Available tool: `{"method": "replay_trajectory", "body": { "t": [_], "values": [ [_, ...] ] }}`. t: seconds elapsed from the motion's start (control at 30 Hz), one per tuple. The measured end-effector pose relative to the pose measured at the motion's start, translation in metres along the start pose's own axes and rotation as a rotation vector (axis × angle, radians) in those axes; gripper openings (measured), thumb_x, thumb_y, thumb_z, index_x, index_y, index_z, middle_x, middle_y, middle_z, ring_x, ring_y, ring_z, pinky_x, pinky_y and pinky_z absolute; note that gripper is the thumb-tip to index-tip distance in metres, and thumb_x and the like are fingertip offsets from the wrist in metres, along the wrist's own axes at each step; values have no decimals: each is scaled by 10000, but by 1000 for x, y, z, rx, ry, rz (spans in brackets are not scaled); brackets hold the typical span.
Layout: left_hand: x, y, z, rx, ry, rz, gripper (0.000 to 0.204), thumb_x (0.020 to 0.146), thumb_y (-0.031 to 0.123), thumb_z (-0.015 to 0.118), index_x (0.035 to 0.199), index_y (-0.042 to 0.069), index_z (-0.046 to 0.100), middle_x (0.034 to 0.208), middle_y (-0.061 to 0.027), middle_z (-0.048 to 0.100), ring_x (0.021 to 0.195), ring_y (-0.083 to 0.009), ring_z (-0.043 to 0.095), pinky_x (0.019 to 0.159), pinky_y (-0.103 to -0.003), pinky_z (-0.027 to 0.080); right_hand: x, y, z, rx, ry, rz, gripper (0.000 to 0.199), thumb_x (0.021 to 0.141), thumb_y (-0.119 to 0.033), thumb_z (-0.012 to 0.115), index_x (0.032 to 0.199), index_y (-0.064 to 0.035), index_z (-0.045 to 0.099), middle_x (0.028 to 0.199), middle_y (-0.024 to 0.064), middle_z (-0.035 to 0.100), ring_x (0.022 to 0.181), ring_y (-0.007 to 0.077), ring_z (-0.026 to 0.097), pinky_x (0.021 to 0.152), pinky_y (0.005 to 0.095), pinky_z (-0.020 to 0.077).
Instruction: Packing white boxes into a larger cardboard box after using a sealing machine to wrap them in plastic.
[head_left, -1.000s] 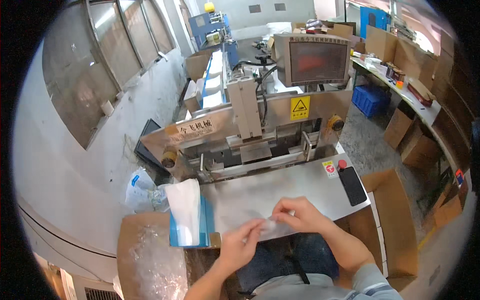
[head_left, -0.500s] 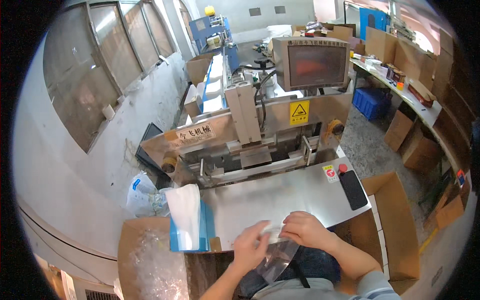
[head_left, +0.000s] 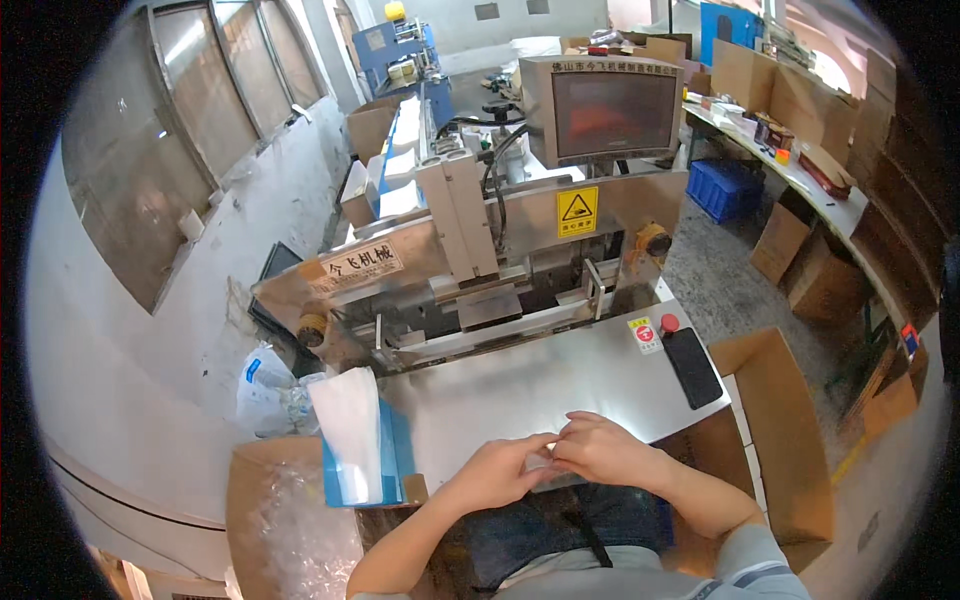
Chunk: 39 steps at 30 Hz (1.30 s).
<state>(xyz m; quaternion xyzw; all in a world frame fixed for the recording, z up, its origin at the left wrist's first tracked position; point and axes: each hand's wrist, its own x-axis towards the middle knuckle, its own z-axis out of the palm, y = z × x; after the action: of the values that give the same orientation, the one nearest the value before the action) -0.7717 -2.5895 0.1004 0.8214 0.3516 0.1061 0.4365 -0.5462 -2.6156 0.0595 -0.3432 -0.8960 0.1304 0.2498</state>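
Note:
My left hand [head_left: 497, 472] and my right hand [head_left: 608, 452] meet at the front edge of the metal worktop [head_left: 470, 400]. The fingers of both are closed in a pinch. Between the fingertips shows a small part of a clear plastic bag [head_left: 540, 463]; the fingers hide most of it. To the left of my left hand stands a blue box [head_left: 397, 450] with a stack of white sheets or bags [head_left: 348, 425] in it. Behind the worktop is a metal machine with a grey vertical column [head_left: 458, 215] and a flat plate [head_left: 490, 305] below it.
A screen [head_left: 618, 115] sits on the machine. A red button [head_left: 669, 324] and a black phone-like slab [head_left: 692, 368] are at the worktop's right. Cardboard boxes flank me: the left one holds clear plastic bags [head_left: 305, 530], the right one [head_left: 790, 440] white packs. A blue crate [head_left: 725, 190] stands beyond.
My hands have drawn closer together, and the clear bag that hung below them is now mostly hidden in the fingers. The whole view has shifted slightly.

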Motion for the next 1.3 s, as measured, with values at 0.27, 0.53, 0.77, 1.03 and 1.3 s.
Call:
{"method": "replay_trajectory", "body": {
  "t": [0.27, 0.53, 0.77, 1.03, 1.3],
  "values": [
    [0, -36, -3, 234, 116, 180, 187, 896, 227, 667, 883, 42, 693, 813, -173, 666, 792, -397, 650, 724, -479, 519, -1, 12, -6, 93, -128, 87, 145, 854, -194, 693, 882, -64, 635, 845, 116, 662, 925, 321, 651, 1049, 493, 437],
    [4, -27, -60, 392, 152, -11, 213, 975, 240, 597, 936, 32, 624, 859, -230, 640, 815, -454, 606, 702, -505, 488, 28, 47, -40, 144, -60, 149, 143, 893, -208, 675, 871, -68, 656, 875, 93, 664, 977, 301, 620, 1121, 542, 349],
    [66, -98, -103, 232, 49, 23, 281, 956, 298, 637, 979, 26, 704, 932, -123, 744, 887, -265, 685, 823, -381, 511, 76, 136, -14, 160, -23, 213, 246, 834, -279, 739, 811, -35, 715, 823, 152, 696, 844, 378, 650, 860, 433, 512],
    [146, -179, -166, -145, 145, -369, 384, 891, 457, 697, 888, 75, 739, 776, 0, 672, 718, -97, 560, 628, -276, 434, 147, 203, 12, 189, -74, 473, 307, 891, -304, 677, 957, -6, 718, 916, 234, 698, 886, 413, 678, 777, 460, 529],
    [151, -239, -167, -194, 495, -80, 317, 796, 135, 833, 1048, -4, 698, 963, -34, 717, 864, -157, 654, 794, -326, 542, 200, 152, 20, -140, -23, 370, 368, 901, -308, 651, 1099, 2, 681, 1122, 234, 677, 1075, 382, 631, 941, 469, 495]
  ]
}}
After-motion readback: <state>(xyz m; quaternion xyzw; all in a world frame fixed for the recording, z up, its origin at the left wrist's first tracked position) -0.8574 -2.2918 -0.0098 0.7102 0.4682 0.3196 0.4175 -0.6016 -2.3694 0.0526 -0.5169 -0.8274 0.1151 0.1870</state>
